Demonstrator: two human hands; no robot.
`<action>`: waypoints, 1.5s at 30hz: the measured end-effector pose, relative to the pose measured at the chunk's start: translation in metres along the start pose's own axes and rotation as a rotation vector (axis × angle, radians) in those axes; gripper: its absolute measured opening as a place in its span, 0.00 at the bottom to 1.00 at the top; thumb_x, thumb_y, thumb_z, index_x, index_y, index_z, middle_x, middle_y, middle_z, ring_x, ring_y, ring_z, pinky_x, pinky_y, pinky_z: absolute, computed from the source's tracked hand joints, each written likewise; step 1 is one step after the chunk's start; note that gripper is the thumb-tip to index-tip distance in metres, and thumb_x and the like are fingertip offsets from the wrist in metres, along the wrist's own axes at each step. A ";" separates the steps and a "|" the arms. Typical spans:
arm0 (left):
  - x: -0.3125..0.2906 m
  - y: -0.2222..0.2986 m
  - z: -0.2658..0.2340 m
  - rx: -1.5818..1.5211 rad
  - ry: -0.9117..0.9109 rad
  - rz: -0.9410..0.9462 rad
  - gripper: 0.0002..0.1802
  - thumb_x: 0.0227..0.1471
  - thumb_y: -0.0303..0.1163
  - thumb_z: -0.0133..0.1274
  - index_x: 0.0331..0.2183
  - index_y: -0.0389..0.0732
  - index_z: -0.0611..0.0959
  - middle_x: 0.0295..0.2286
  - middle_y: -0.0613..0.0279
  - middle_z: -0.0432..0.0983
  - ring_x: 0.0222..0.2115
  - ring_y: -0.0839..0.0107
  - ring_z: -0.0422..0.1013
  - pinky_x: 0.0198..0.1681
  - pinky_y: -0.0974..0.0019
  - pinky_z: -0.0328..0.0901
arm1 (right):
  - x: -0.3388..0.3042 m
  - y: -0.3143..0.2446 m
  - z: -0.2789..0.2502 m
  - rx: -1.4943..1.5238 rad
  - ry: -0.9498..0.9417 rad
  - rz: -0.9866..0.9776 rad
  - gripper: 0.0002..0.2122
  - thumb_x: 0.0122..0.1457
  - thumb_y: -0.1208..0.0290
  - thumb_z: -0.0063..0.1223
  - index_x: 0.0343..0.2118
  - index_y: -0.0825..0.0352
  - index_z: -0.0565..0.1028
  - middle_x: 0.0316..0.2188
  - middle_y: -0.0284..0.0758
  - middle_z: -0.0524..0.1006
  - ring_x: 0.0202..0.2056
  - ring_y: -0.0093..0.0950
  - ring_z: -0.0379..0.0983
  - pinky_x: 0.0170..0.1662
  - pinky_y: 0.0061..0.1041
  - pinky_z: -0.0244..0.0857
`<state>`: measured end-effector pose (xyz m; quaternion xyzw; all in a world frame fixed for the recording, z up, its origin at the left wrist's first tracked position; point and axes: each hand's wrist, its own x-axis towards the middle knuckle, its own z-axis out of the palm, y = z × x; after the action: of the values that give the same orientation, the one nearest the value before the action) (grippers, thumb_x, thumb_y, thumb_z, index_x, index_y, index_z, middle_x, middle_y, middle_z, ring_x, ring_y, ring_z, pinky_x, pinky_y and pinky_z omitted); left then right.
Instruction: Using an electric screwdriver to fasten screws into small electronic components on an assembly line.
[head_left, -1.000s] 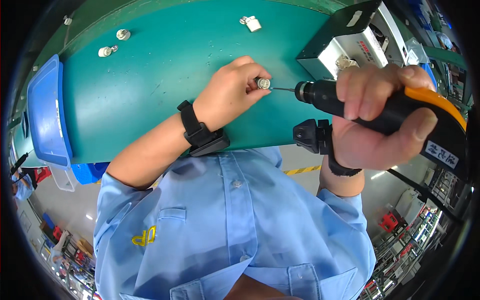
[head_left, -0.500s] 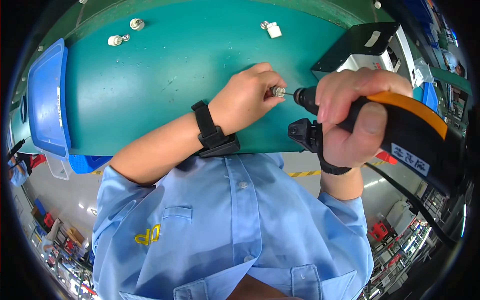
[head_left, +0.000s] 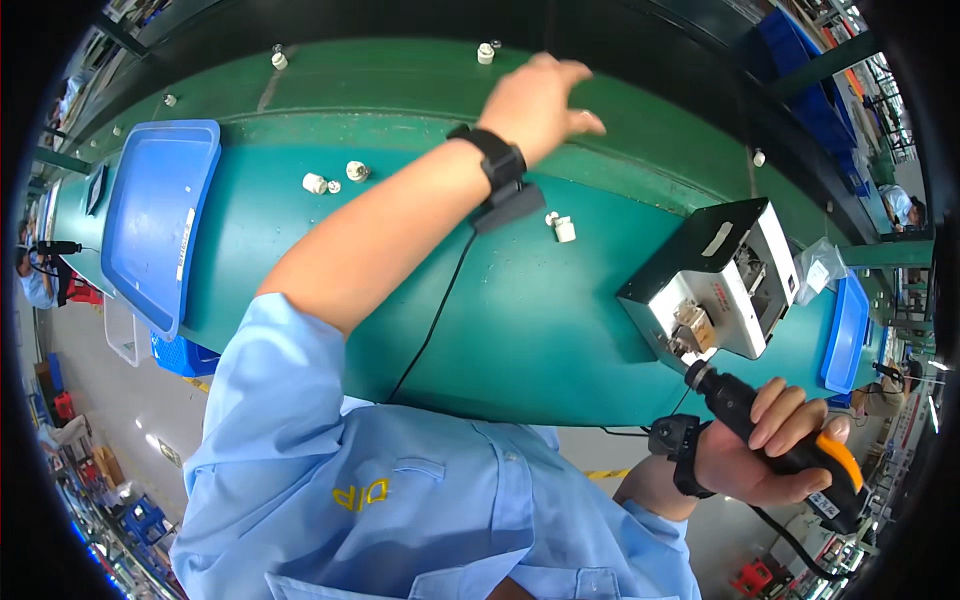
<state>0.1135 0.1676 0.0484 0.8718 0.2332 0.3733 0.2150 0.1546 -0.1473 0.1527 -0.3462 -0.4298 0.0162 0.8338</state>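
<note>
My left hand reaches out over the green strip beyond the table, thumb and forefinger spread, with nothing seen between them. A small white fitting with a metal end stands on that strip, just left of the hand. My right hand is wrapped round a black and orange electric screwdriver. The screwdriver's nose meets the front of a black and silver screw feeder; its bit is hidden there. On the table lie more white fittings: a pair at the left and one in the middle.
A blue tray stands at the table's left end, another blue tray at the right beyond the feeder. A clear plastic bag lies beside the feeder. Further fittings sit on the green strip. A thin black cable crosses the table.
My left hand has moved far forward and let go of the small fitting it pinched. My right hand has drawn the screwdriver off that fitting and brought its nose to the feeder. The view has shifted.
</note>
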 end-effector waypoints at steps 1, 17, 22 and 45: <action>0.012 -0.010 0.001 0.087 0.086 -0.122 0.25 0.38 0.38 0.66 0.39 0.37 0.79 0.38 0.50 0.73 0.38 0.52 0.73 0.41 0.56 0.69 | -0.003 -0.004 -0.006 -0.027 -0.008 0.015 0.21 0.60 0.51 0.49 0.45 0.65 0.65 0.16 0.27 0.65 0.17 0.19 0.63 0.23 0.17 0.53; -0.118 0.065 -0.039 -0.365 -0.386 -0.142 0.12 0.39 0.25 0.66 0.26 0.37 0.77 0.26 0.64 0.70 0.19 0.78 0.68 0.23 0.74 0.64 | 0.010 -0.019 -0.051 -0.140 -0.052 0.030 0.24 0.62 0.46 0.40 0.47 0.64 0.67 0.18 0.29 0.66 0.17 0.20 0.61 0.23 0.22 0.56; -0.173 0.073 -0.030 -0.390 -0.535 -0.235 0.14 0.38 0.25 0.66 0.28 0.37 0.76 0.27 0.62 0.69 0.17 0.78 0.67 0.21 0.74 0.64 | 0.010 0.001 -0.048 -0.184 -0.039 0.052 0.23 0.62 0.48 0.41 0.47 0.65 0.66 0.17 0.30 0.65 0.15 0.21 0.61 0.22 0.24 0.57; -0.178 0.078 -0.013 -0.627 -0.560 -0.255 0.11 0.41 0.23 0.62 0.32 0.35 0.81 0.27 0.57 0.73 0.23 0.68 0.74 0.27 0.67 0.69 | -0.004 0.036 0.002 0.181 -0.139 0.457 0.19 0.63 0.51 0.37 0.42 0.65 0.69 0.17 0.27 0.63 0.19 0.18 0.58 0.28 0.21 0.54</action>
<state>0.0138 0.0071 0.0018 0.7964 0.1469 0.1456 0.5684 0.1604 -0.1204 0.1299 -0.3563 -0.3933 0.2665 0.8046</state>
